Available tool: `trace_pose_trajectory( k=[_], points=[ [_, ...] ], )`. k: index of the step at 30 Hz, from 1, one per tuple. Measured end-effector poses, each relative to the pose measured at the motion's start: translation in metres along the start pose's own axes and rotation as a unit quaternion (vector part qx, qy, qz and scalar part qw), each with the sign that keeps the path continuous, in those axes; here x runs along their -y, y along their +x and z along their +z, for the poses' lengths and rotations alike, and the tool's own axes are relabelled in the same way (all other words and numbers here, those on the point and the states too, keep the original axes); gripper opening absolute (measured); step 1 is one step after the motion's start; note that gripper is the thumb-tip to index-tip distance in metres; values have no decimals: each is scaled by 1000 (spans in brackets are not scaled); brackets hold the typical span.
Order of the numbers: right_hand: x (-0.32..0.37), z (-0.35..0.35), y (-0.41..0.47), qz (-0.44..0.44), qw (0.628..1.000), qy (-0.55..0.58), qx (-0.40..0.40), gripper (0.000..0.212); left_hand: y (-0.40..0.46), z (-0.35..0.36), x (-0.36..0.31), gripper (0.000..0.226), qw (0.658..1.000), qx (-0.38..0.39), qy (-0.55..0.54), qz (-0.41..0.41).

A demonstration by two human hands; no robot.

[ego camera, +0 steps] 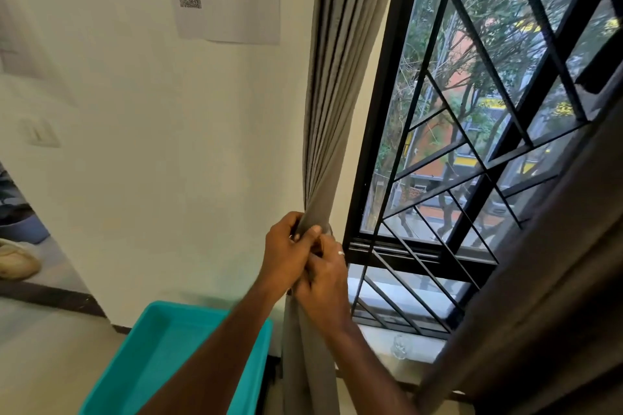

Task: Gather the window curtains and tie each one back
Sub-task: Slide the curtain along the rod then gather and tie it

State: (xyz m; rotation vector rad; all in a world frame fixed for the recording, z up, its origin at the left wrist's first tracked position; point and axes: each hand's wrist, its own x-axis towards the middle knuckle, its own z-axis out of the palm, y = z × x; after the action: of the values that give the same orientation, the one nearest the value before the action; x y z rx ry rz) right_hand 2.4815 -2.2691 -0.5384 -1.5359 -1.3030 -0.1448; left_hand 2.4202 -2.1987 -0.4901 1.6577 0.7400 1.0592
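From the head camera, I have both hands on the grey curtain (pixel 332 84) at the left edge of the window (pixel 472 111). The cloth is bunched into narrow pleats and hangs as one long vertical column, top to bottom of the view. My left hand (pixel 286 254) pinches the gathered folds from the left, fingers curled round the cloth; my right hand (pixel 325 283) sits just below and to the right, touching the left, and grasps the same bundle, a ring showing on one finger. Whether a tie-back band is between the fingers I cannot tell. The column runs up and away from the hands and drops straight down past the right wrist, so I judge that any wrap must go across that axis at the height of the grip, with both hands about equally near.

A second, darker curtain (pixel 539 280) hangs loose at the near right and looks not yet tied. Beneath the window runs a pale sill (pixel 387 344), and black grille bars cross the glass. To the left stands a cream wall with a printed paper sheet (pixel 232 3) carrying a square code, and a teal plastic tub (pixel 151 347) sits low at the near left on the floor.
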Motion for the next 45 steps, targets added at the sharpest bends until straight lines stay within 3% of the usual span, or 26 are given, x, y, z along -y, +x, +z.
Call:
trace_pose_trajectory(
  k=[5, 9, 10, 12, 13, 15, 18, 20, 22, 27, 31, 35, 37, 45],
  points=[
    [2, -15, 4, -8, 996, 87, 28, 21, 8, -10, -1, 2, 997, 64, -29, -38],
    [-12, -36, 17, 82, 987, 82, -114, 24, 10, -16, -2, 2, 997, 60, -2, -57],
    [-17, -42, 22, 121, 984, 63, -113, 29, 10, -18, -2, 5, 996, 60, 5, -58],
    [-30, -54, 29, 197, 980, 17, -13, 46, 11, -18, -3, 5, 996, 65, 6, -60],
    [-36, -57, 32, 217, 975, -4, 49, 44, 11, -18, -4, 2, 996, 68, 6, -58],
    [-44, -63, 37, 214, 969, -38, 118, 11, 12, -17, -2, 3, 996, 65, 23, -48],
    [-41, -71, 43, 222, 968, 45, 106, 45, 18, -16, 5, 13, 994, 33, 105, -13],
    [-29, -72, 44, 269, 944, 153, 114, 44, 23, -12, 4, 27, 984, -3, 180, -4],
    [-18, -67, 42, 340, 888, 273, 148, 34, 24, -7, -5, 26, 970, -34, 237, -28],
    [-4, -54, 31, 415, 774, 449, 164, 31, 21, 0, -14, 30, 963, -85, 237, -97],
    [-5, -49, 27, 444, 758, 440, 185, 31, 24, -5, -17, 32, 963, -90, 185, -173],
    [-2, -45, 28, 458, 734, 461, 199, 32, 24, -5, -17, 31, 963, -98, 178, -175],
    [0, -41, 28, 449, 743, 462, 181, 33, 22, -4, -18, 30, 964, -86, 187, -168],
    [-2, -32, 32, 332, 892, 272, 143, 32, 12, -3, -28, 19, 949, -32, 309, -60]
  ],
)
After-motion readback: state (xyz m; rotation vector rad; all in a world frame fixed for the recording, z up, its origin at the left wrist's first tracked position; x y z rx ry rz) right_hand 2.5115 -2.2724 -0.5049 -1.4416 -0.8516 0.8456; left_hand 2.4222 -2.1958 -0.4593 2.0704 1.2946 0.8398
